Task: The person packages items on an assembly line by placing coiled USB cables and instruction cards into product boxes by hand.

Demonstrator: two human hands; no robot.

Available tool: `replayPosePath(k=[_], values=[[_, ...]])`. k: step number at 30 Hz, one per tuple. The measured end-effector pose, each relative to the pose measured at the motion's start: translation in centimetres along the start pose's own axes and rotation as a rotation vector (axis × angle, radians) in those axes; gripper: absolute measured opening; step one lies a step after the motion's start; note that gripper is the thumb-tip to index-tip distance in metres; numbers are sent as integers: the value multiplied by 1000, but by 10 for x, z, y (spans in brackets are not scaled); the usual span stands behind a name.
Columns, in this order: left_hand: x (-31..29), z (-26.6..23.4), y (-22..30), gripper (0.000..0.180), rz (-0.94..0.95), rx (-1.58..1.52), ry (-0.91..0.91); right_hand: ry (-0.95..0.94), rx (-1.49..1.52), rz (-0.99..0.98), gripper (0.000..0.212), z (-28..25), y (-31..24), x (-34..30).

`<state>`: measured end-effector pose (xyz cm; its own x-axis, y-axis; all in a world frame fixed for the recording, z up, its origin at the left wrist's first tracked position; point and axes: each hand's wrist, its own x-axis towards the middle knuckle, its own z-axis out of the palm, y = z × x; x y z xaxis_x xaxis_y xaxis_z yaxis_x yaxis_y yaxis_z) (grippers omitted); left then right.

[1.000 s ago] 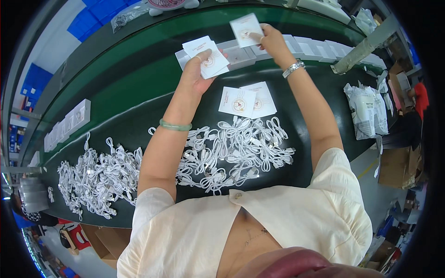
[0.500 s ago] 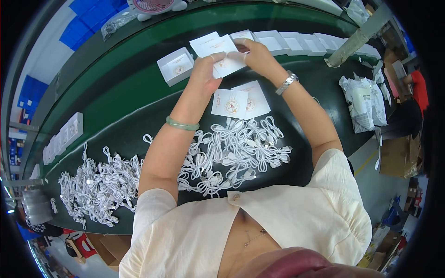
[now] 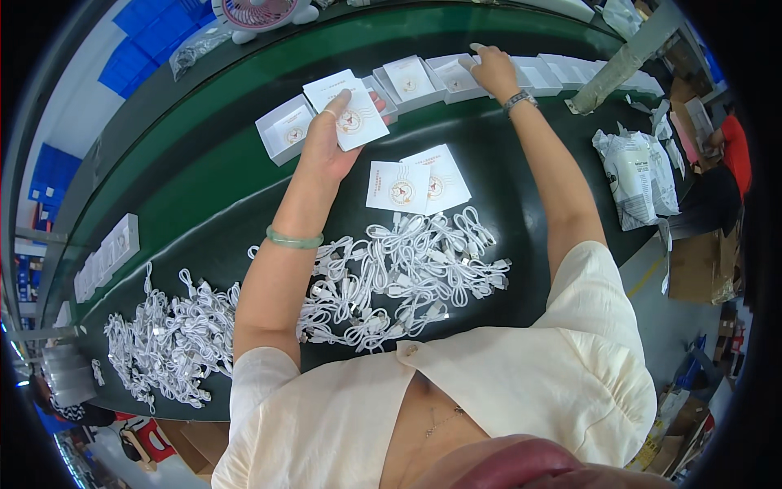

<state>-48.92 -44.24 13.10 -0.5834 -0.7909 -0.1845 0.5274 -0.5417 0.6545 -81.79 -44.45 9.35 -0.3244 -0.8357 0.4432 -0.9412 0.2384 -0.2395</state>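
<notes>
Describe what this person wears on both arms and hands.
The left hand has a ring on one finger and a pale green bangle at the wrist. The right hand has a silver watch. Short cream sleeves cover only the shoulders; forearms are bare.

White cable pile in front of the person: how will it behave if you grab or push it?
The white cables lie as loose, overlapping coils, so a grab would probably lift several at once, floppy and tangled. They look thin and likely light. Pushed across the dark green belt, the heap would probably spread and snag rather than roll.

A pink fan (image 3: 259, 14) is cut off at the top edge; card (image 3: 349, 120) print is too small to be made out
</notes>
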Motion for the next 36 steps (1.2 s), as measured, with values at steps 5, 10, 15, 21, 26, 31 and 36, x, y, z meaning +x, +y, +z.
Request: replayPosePath(k=[5,10,15,21,26,31,36], values=[[1,-4,8,34,-20,-44,-3,38,224,-346,33,17,-79,-10],[0,-13,9,45,-8,32,-78,-253,-174,-486,39,24,-102,-36],[6,-21,2,38,91,37,67,-174,395,-352,42,-20,-128,-52],[18,13,-22,39,56,-20,-41,-146,618,-110,30,-50,-123,-69],[11,14,-20,39,-9,-1,-77,101,716,77,31,-48,-50,-26],[10,21,-23,40,-130,-62,-77,53,486,142,34,-31,41,1],[15,27,-33,35,-84,25,32,73,3,31,40,-23,26,-18]])
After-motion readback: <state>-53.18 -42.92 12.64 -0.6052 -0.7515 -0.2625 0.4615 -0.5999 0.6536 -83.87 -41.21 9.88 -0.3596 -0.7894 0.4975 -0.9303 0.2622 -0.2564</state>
